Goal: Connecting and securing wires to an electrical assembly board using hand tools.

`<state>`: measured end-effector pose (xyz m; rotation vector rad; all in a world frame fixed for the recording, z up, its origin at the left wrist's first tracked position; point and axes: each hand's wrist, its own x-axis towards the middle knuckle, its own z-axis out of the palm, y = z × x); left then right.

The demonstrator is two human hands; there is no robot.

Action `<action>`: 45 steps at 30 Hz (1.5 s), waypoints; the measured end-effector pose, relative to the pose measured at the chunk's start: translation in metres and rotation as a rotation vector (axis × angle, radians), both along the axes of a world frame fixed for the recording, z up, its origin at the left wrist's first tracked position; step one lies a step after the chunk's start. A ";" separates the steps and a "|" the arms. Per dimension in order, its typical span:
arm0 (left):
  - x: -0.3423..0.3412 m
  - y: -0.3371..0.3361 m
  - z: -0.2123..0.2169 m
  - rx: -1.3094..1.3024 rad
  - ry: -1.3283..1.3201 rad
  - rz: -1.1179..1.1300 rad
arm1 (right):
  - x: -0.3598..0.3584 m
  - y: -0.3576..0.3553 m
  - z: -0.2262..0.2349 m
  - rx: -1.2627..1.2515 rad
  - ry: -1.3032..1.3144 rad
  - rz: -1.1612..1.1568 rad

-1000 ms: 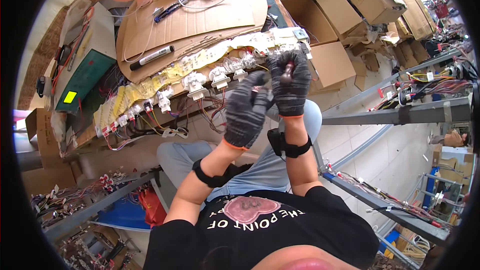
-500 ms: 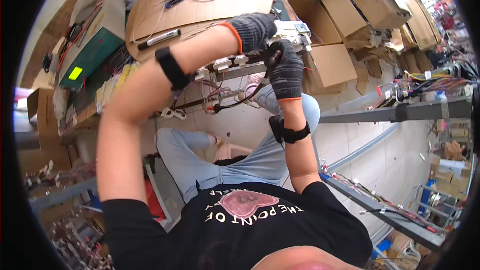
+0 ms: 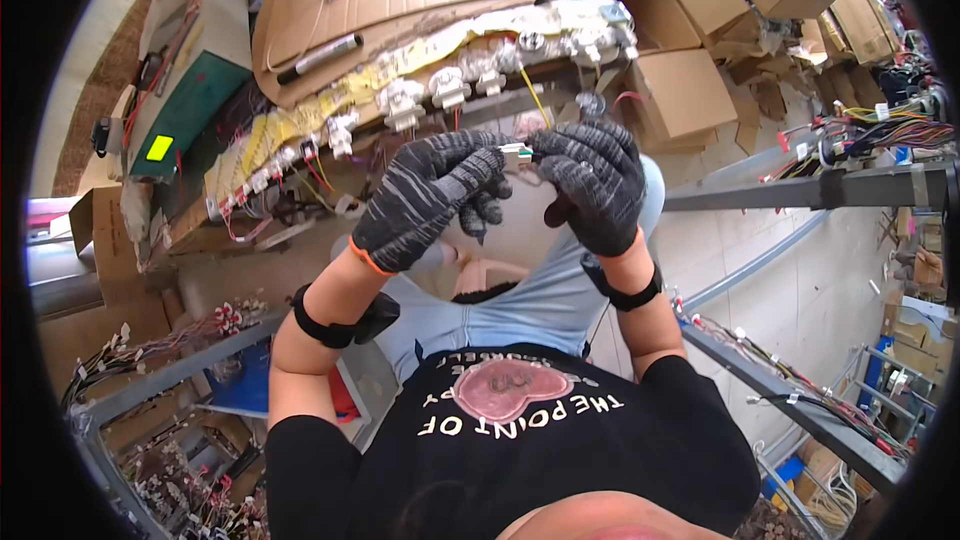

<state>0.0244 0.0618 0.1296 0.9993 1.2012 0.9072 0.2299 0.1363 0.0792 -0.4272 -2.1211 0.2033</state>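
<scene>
A view from above of a seated person in a black T-shirt and pale blue trousers, both hands raised in front of the chest. Both wear dark grey knit gloves with orange cuffs and a black band at each wrist.

The left hand (image 3: 430, 198) and right hand (image 3: 592, 183) meet over a small white connector (image 3: 516, 152). The fingers of each hand are closed on it, pinching it from either side at the fingertips. The connector sits between the two hands, above the person's lap and just in front of the tabletop edge. A thin yellow wire (image 3: 537, 98) runs up from it toward the tabletop.

The tabletop (image 3: 300, 180) runs across the upper part of the view. Along its front edge stands a row of white plugs (image 3: 440, 90) on yellow strips, with red and black wires hanging below. Behind them lies a sheet of cardboard (image 3: 420, 0) with a black marker (image 3: 320, 58) on it. A green box (image 3: 190, 110) sits to the left. Brown cartons (image 3: 690, 90) are stacked on the floor to the right. Metal racks (image 3: 800, 195) hung with wire bundles stand on both sides.
</scene>
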 end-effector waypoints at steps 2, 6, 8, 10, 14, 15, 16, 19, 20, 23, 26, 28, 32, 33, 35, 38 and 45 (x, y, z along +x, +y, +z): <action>-0.003 -0.010 -0.013 -0.086 -0.082 0.049 | -0.005 0.000 -0.007 0.023 -0.043 0.064; -0.016 -0.033 -0.054 -0.258 -0.584 0.108 | -0.015 -0.013 -0.012 0.029 -0.113 0.113; -0.014 -0.036 -0.054 -0.206 -0.516 0.065 | -0.017 -0.015 -0.017 0.010 -0.154 0.115; -0.014 -0.041 -0.052 -0.356 -0.664 0.141 | -0.018 -0.018 -0.021 0.046 -0.207 0.142; -0.013 -0.057 -0.067 -0.218 -0.390 0.070 | -0.029 -0.029 -0.013 -0.129 -0.163 0.153; -0.011 -0.060 -0.064 -0.189 -0.297 0.130 | -0.029 -0.039 -0.014 -0.263 -0.052 0.132; -0.008 -0.062 -0.061 -0.157 -0.204 0.188 | -0.028 -0.045 -0.017 -0.269 -0.056 0.129; 0.007 -0.065 -0.060 -0.051 -0.111 0.263 | -0.030 -0.061 -0.018 -0.485 0.021 0.106; 0.010 -0.066 -0.058 0.042 -0.053 0.300 | -0.031 -0.065 -0.020 -0.490 0.019 0.098; 0.013 -0.072 -0.048 -0.015 -0.105 0.281 | -0.032 -0.072 -0.027 -0.726 0.196 0.152; 0.013 -0.073 -0.047 -0.020 -0.148 0.313 | -0.032 -0.072 -0.029 -0.696 0.181 0.182; 0.014 -0.074 -0.047 -0.165 -0.381 0.394 | -0.035 -0.072 -0.028 -0.632 0.180 0.127; 0.020 -0.079 -0.058 0.045 -0.090 0.444 | -0.018 -0.085 0.001 -0.307 -0.040 -0.108; 0.019 -0.079 -0.064 0.203 0.116 0.457 | -0.018 -0.091 0.003 -0.405 0.044 -0.051; 0.022 -0.077 -0.062 0.394 0.346 0.475 | -0.016 -0.100 0.011 -0.551 0.043 -0.011; 0.031 -0.076 -0.067 0.449 0.352 0.605 | -0.011 -0.107 0.013 -0.665 0.042 0.058; 0.030 -0.076 -0.049 0.381 0.353 0.607 | -0.032 -0.112 0.003 -0.654 0.161 0.026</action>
